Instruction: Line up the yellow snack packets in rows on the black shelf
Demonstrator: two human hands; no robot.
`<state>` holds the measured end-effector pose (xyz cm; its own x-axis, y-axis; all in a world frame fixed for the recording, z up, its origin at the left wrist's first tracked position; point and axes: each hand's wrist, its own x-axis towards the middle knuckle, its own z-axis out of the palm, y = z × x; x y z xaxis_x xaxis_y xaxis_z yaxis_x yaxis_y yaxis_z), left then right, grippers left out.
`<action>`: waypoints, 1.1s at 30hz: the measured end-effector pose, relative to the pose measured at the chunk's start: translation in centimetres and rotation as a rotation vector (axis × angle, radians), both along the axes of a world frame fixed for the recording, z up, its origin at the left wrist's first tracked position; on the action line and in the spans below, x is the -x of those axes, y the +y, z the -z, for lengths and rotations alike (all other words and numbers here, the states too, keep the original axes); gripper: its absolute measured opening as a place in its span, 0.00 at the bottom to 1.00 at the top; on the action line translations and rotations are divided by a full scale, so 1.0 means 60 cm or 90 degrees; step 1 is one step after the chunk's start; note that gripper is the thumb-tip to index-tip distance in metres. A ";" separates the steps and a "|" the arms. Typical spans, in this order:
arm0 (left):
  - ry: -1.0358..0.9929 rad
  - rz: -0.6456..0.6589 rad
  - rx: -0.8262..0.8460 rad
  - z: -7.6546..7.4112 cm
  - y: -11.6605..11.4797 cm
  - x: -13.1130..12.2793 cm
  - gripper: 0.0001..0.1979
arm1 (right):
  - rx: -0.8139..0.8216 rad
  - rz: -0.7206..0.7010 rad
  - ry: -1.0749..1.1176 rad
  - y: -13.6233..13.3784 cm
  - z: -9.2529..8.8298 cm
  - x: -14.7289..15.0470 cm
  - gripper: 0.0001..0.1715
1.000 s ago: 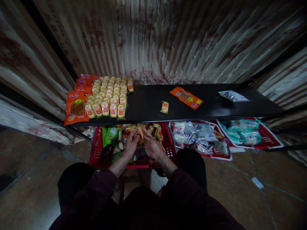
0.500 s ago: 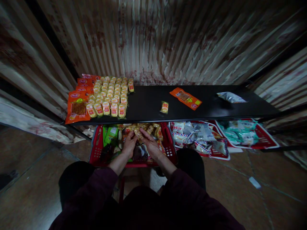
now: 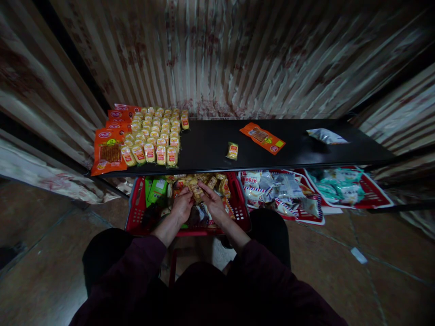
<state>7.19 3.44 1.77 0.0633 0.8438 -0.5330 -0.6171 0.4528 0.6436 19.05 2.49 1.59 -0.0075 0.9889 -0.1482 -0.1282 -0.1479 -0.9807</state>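
Note:
Over the red basket [image 3: 240,213] in front of me, both my hands are closed round a small clear-wrapped golden-brown snack packet [image 3: 196,192]. My left hand [image 3: 183,206] grips its left side, and my right hand [image 3: 214,203] has its right side, with the fingertips partly hidden. More wrapped golden snacks [image 3: 223,185] lie in the basket just beyond my fingers. At the basket's left is a green packet [image 3: 158,191]. Dark and colourful packets [image 3: 200,216] lie below my hands.
A black shelf [image 3: 207,136] spans behind the basket. Rows of small yellow cakes [image 3: 154,136] stand beside orange packets [image 3: 110,149] at its left. Further right lie a single cake [image 3: 233,151], an orange packet [image 3: 262,137] and a silvery packet [image 3: 326,136]. Two more baskets [image 3: 377,192] sit at right.
My hands have shifted only slightly, and more of the golden-brown packet shows between them. The whole view has moved a little; the things on the shelf stay in place.

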 end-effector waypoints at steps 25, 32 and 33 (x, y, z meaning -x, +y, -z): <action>-0.048 -0.008 -0.002 -0.016 -0.002 -0.005 0.13 | -0.253 0.041 -0.383 0.003 0.005 -0.016 0.16; -0.039 -0.021 0.000 -0.012 -0.002 -0.006 0.15 | -0.220 0.026 -0.407 0.000 -0.005 -0.019 0.17; -0.031 -0.026 0.006 -0.013 -0.002 -0.006 0.15 | -0.220 0.032 -0.410 -0.001 -0.004 -0.018 0.18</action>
